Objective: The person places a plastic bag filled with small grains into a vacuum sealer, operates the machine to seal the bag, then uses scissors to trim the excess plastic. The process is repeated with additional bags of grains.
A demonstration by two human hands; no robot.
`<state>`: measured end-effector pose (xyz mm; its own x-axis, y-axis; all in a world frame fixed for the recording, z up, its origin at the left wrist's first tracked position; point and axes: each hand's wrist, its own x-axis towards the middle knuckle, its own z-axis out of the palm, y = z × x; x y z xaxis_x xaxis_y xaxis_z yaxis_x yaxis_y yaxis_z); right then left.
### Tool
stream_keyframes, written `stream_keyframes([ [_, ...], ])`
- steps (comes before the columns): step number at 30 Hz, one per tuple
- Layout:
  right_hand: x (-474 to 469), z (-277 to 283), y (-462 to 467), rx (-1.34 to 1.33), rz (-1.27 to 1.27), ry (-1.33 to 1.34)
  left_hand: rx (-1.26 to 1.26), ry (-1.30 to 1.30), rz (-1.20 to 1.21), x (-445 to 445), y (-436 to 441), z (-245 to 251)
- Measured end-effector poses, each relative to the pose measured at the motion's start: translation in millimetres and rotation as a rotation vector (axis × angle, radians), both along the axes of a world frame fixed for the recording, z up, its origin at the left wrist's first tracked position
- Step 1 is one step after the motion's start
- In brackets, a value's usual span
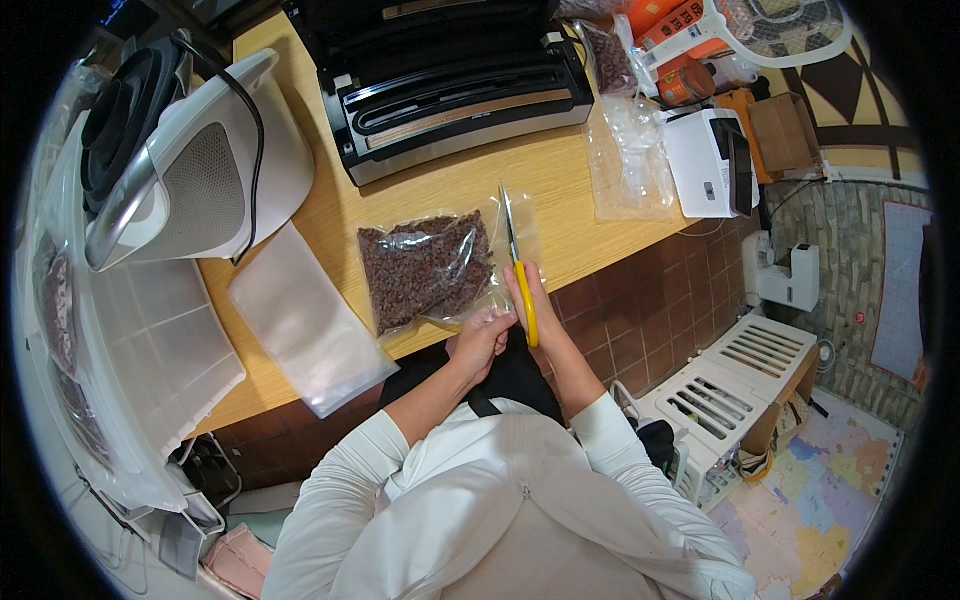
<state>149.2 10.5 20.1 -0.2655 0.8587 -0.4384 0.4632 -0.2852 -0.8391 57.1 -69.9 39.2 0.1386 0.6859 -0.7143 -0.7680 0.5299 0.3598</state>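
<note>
My left hand (484, 343) pinches the near edge of a clear plastic bag (427, 270) filled with dark reddish-brown granules, which lies at the table's front edge. In my right hand (534, 296) are scissors (527, 304) with yellow handles; their blades point away from me over the bag's unfilled right end. Whether the blades touch the plastic I cannot tell. Left of the filled bag, a flat, empty-looking plastic bag (311, 322) overhangs the table edge. Beyond the filled bag stands a black and silver vacuum sealer (469, 112) with its lid up.
A white appliance (217, 180) with a black cord and a translucent plastic bin (161, 330) stand left on the wooden table (420, 196). At the right are more clear bags (634, 165), a small white device (705, 165), jars and a white electric swatter (720, 30).
</note>
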Motion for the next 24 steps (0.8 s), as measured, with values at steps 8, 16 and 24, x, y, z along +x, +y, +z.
stream_keyframes([
  [8,-1.5,4.7,-5.9,0.034,-0.019,-0.016,0.001,-0.002,0.001,-0.4,0.0,0.5],
  [16,-4.1,18.3,-2.6,0.064,-0.024,-0.051,0.02,-0.002,-0.008,-2.1,0.1,3.2],
  [24,-5.0,16.2,2.4,0.037,-0.035,-0.016,0.019,0.006,-0.012,-0.1,2.1,-5.3],
])
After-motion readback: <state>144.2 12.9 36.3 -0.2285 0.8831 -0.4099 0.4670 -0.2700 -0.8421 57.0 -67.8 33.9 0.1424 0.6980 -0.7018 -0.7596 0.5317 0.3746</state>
